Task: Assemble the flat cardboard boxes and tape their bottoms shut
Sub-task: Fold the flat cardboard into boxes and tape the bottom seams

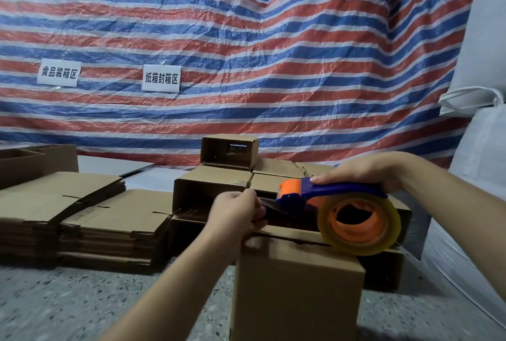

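The right hand (364, 173) grips the tape dispenser (342, 209) over the upright box (298, 291) on the floor (54, 302); the left hand (235, 212) pinches the tape end (269, 203); flat boxes (82, 212) lie stacked left.

Your left hand (235, 210) reaches in from the lower left on a bare forearm, fingers curled and pinching the loose tape end just left of the blue and orange plastic tape dispenser (328, 198). Your right hand (364, 172) comes in from the right, its forearm sloping up to a bent wrist. It lies on top of the dispenser, fingers wrapped over the blue handle, thumb stretched along the handle's upper edge towards the orange head.
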Demonstrator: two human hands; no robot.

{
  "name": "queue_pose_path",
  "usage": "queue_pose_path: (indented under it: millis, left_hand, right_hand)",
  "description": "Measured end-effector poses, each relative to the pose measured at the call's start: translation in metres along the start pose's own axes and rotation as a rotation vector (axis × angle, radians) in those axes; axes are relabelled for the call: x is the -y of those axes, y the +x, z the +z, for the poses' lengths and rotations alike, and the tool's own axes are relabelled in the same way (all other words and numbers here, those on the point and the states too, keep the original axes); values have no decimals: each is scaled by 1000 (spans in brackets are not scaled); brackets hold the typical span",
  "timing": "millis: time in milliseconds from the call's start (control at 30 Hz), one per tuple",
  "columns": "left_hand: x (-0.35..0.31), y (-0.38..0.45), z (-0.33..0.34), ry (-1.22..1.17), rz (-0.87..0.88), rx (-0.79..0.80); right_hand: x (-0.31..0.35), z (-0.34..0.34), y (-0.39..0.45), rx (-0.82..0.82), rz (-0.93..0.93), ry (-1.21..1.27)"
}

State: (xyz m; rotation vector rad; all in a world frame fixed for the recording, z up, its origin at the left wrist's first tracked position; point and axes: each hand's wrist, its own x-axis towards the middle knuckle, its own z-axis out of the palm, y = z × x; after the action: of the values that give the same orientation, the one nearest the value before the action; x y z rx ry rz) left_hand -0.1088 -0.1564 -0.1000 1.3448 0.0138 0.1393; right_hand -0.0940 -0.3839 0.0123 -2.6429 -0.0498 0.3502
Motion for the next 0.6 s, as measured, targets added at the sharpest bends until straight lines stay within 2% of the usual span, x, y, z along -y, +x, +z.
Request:
queue_pose_path:
  millis: [67, 133, 267, 600]
  left_hand:
    - [1, 0, -18, 326, 197, 20]
    - [5, 1, -34, 477, 246, 26]
    - [22, 1, -47, 412, 163, 37]
    - [45, 0, -47, 66, -73, 77]
  right_hand:
    - [6, 0, 1, 19, 6, -26]
    - [18, 2, 3, 43, 19, -90]
    - [46, 11, 10, 80, 52, -241]
    - [65, 15, 27, 129, 125, -306]
